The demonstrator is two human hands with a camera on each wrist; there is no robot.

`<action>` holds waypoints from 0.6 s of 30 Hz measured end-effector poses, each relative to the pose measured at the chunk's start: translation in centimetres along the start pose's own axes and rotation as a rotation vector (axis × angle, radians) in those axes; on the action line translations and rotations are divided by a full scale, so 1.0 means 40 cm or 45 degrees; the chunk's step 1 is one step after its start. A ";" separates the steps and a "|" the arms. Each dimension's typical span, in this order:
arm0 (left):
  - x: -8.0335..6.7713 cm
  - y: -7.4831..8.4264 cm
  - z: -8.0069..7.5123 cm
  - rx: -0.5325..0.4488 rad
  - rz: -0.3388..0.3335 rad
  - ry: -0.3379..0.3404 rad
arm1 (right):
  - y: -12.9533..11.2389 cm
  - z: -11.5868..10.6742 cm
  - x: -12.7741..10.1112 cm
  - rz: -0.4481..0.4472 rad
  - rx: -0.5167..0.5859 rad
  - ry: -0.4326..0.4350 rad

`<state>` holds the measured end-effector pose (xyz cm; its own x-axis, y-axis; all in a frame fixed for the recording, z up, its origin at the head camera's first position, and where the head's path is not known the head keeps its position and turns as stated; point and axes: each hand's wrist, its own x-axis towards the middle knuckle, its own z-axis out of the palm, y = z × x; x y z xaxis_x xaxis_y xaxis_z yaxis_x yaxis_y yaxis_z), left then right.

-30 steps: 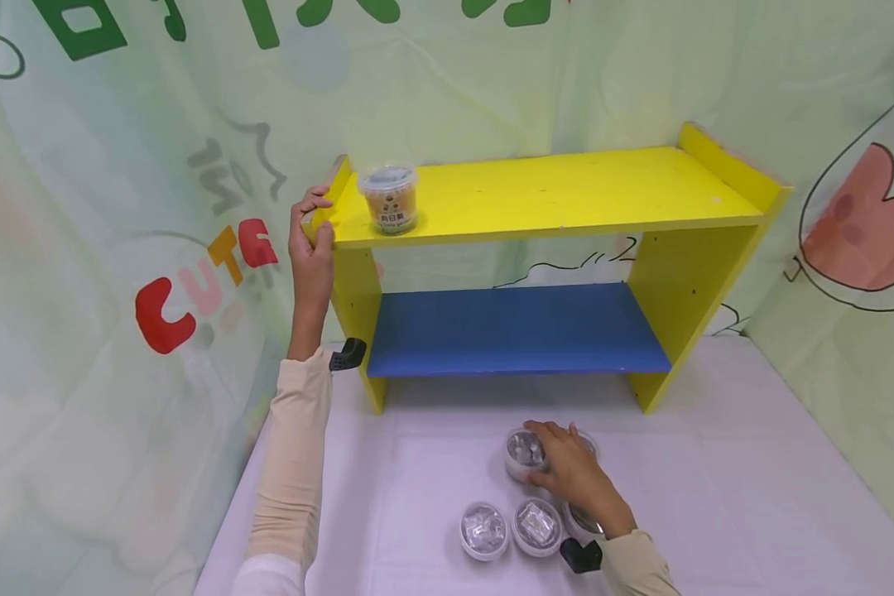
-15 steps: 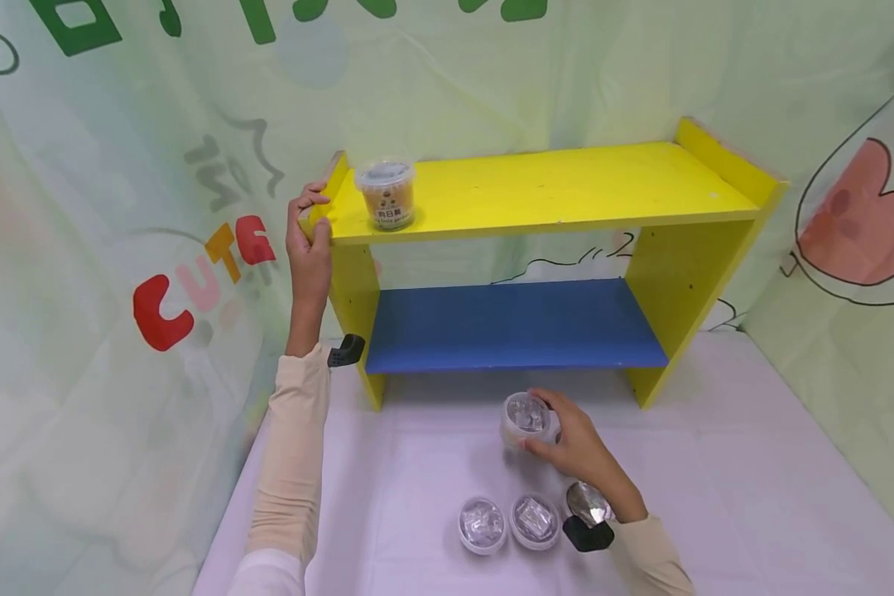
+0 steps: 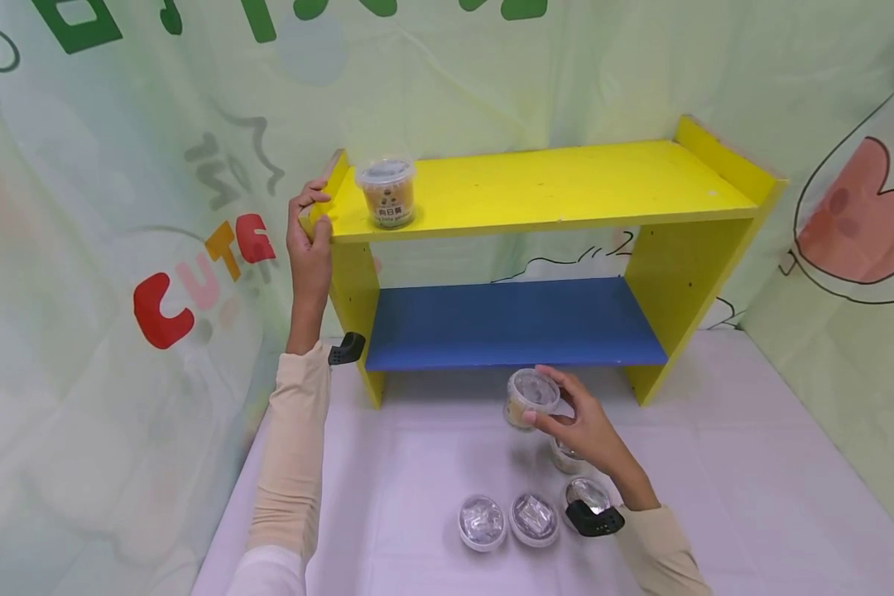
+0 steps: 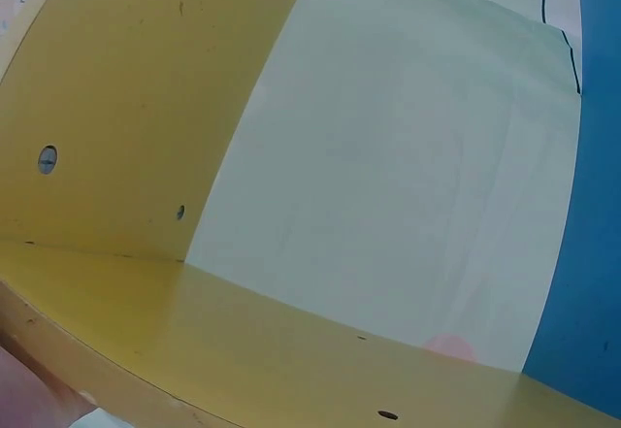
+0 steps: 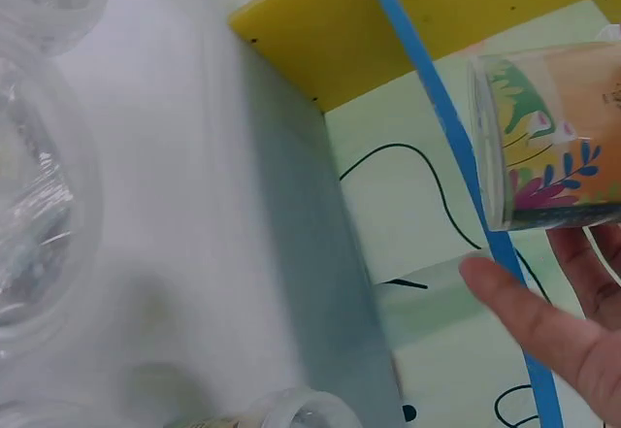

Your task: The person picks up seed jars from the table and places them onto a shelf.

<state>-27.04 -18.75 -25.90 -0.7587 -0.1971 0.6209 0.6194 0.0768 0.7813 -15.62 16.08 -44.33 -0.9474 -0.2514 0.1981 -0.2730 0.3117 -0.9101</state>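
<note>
the right hand (image 3: pixel 577 430) pinches a small round cup (image 3: pixel 531 398) by its rim, fingers curled round the clear plastic lid, and holds it off the table (image 3: pixel 723 488), just in front of the shelf's (image 3: pixel 536 186) blue lower board. the cup is see-through plastic with a printed band of leaves and orange filling, shown close in the right wrist view (image 5: pixel 553 137). half a second ago it sat lower and nearer the person; now it is raised and closer to the shelf, uncovering another cup under the palm. below the wrist lie three more round cups (image 3: pixel 483 521) with shiny crinkled tops. the left hand (image 3: pixel 309 240) still grips the flat yellow top board's left corner, thumb in front, fingers hooked over the edge; just right of that grip stands a lidded cup (image 3: pixel 386 192).
</note>
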 end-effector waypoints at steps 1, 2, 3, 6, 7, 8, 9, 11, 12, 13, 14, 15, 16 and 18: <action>0.000 -0.001 -0.001 0.001 -0.004 0.001 | 0.000 -0.001 0.001 -0.010 0.017 -0.005; 0.000 -0.002 -0.001 0.003 -0.008 0.001 | 0.000 -0.002 0.001 -0.020 0.032 -0.008; 0.000 -0.003 -0.001 0.002 -0.010 0.001 | 0.000 -0.003 0.001 -0.029 0.048 -0.008; -0.001 -0.003 -0.002 0.006 -0.020 -0.002 | -0.001 -0.005 0.001 -0.057 0.117 -0.018; 0.000 -0.003 -0.002 0.005 -0.024 -0.003 | -0.001 -0.005 0.000 -0.067 0.146 -0.021; 0.002 -0.012 -0.003 0.006 -0.014 -0.002 | -0.001 -0.005 0.000 -0.077 0.172 -0.023; 0.002 -0.012 -0.003 0.006 -0.013 -0.004 | -0.001 -0.006 0.000 -0.083 0.194 -0.026; 0.003 -0.011 -0.003 0.011 -0.016 -0.007 | -0.003 -0.007 0.000 -0.097 0.233 -0.030; 0.003 -0.011 -0.003 0.013 -0.016 -0.007 | -0.004 -0.007 0.000 -0.101 0.248 -0.030; 0.003 -0.010 -0.003 0.013 -0.015 -0.006 | -0.005 -0.008 0.000 -0.102 0.268 -0.030; 0.003 -0.010 -0.002 0.016 -0.015 -0.006 | -0.007 -0.008 0.000 -0.105 0.290 -0.031; 0.000 0.001 0.000 0.013 -0.024 -0.008 | -0.009 -0.009 0.000 -0.101 0.314 -0.030; 0.001 0.001 0.000 0.015 -0.024 -0.006 | -0.011 -0.010 0.001 -0.103 0.348 -0.028; 0.001 0.001 0.001 0.014 -0.021 -0.001 | -0.015 -0.011 0.001 -0.099 0.416 -0.021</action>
<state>-27.05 -18.73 -25.85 -0.7687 -0.1977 0.6083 0.6048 0.0846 0.7919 -15.58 16.29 -43.60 -0.9223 -0.2786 0.2677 -0.2735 -0.0186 -0.9617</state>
